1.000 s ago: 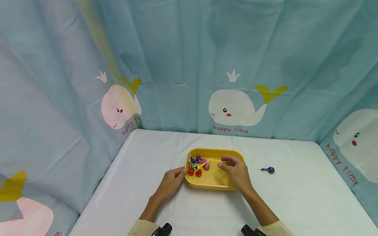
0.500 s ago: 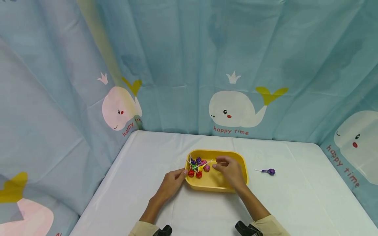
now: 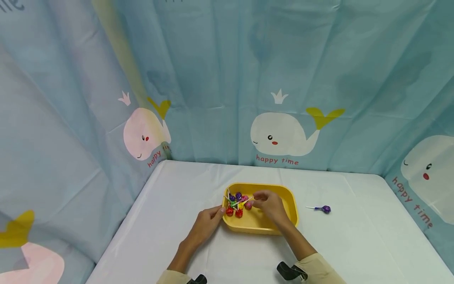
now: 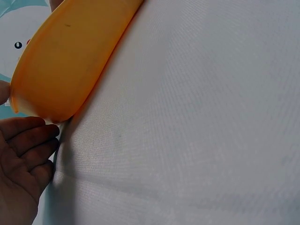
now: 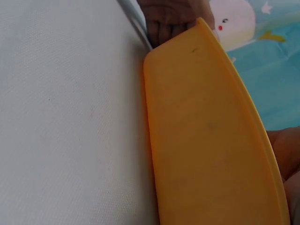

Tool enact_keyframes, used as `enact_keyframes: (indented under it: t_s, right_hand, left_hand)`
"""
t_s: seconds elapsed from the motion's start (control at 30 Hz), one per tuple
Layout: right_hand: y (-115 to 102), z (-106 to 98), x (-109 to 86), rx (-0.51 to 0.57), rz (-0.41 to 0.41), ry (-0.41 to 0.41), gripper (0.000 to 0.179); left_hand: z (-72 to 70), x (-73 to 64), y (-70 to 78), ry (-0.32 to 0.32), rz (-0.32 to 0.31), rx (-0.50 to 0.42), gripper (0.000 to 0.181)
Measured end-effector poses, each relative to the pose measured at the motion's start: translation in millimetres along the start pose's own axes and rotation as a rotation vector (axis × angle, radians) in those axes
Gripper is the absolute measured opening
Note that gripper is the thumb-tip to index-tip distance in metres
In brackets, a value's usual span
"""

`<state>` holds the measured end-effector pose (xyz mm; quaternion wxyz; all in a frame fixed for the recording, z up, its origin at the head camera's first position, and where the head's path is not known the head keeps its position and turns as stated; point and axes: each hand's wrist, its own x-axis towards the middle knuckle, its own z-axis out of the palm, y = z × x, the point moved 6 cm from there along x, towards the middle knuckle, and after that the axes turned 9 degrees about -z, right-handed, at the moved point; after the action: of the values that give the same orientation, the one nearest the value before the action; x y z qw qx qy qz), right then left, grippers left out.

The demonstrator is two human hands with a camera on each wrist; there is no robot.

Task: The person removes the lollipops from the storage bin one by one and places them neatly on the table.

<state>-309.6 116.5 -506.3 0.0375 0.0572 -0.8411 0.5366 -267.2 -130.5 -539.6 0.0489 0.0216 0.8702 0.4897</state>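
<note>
My left hand (image 3: 205, 223) holds the left end of a shallow yellow tray (image 3: 244, 228), thumb at the rim and fingers against the outer wall, as the left wrist view shows. Bunched at the tray's left side are several wrapped lollipops, among them red (image 3: 239, 213), pink (image 3: 248, 205), yellow (image 3: 241, 206) and purple (image 3: 239, 195) ones. My right hand (image 3: 271, 207) reaches in over the tray, thumb and fingertips right at the end of a white stick (image 3: 247, 199). I cannot tell whether they pinch it. In the right wrist view the tray wall (image 5: 201, 117) hides most of this hand.
To the right of the tray, a single purple lollipop (image 3: 325, 209) lies on the white-covered table (image 3: 347, 236), its stick pointing left. A blue curtain (image 3: 213, 79) printed with whales stands along the back and sides.
My right hand has moved left inside the tray, from its right part to the lollipop stick. My left hand keeps its place on the tray. The head view has tilted slightly up.
</note>
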Motion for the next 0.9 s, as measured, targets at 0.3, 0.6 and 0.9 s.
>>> enact_keyframes:
  t_s: [0.3,0.6,0.9]
  right_hand:
    - [3.9,8.7,4.2,-0.012,0.0,-0.026,0.021]
    - [4.5,17.4,7.7,-0.028,0.001,-0.061,0.016]
    - [0.9,24.5,9.1,-0.046,-0.024,-0.09,0.01]
  left_hand:
    - [0.7,0.2,0.9,-0.006,0.002,-0.006,0.055]
    - [1.5,0.7,1.1,-0.004,-0.005,0.001,0.051]
    - [1.1,1.4,-0.9,0.007,0.022,-0.008,0.052]
